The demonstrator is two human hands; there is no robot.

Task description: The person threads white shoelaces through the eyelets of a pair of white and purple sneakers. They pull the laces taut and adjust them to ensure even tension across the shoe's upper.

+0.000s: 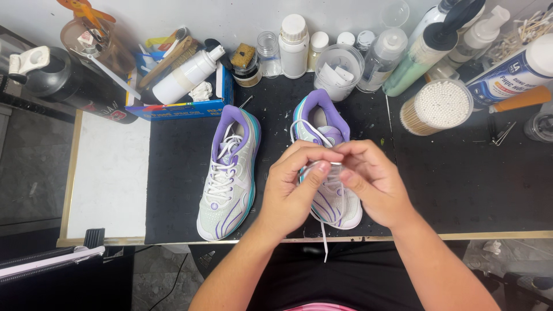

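Directly below my view, my left hand and my right hand meet over the right-side sneaker. Both hands are closed narrow, with fingertips pinched on the white shoelace above the shoe's midfoot. My hands cover the lacing area; the heel collar shows beyond them and the toe shows just below them. One loose lace end hangs past the toe and over the front table edge.

Beside it, well clear of my left hand, lies the second sneaker, fully laced, toe toward me.

Both shoes rest on a black mat that covers most of the table; the bare table surface to the left is white with a light wooden edge. Along the rear of the table stand several plastic bottles, a white spray bottle lying in a blue box, a clear cup and a round tub of cotton swabs. A black jug stands at the far left. Grey floor tiles show to the left of the table.

The sneakers are white with purple heel collars and tongues, purple curved lines across the toe, and teal trim along the sole edge.
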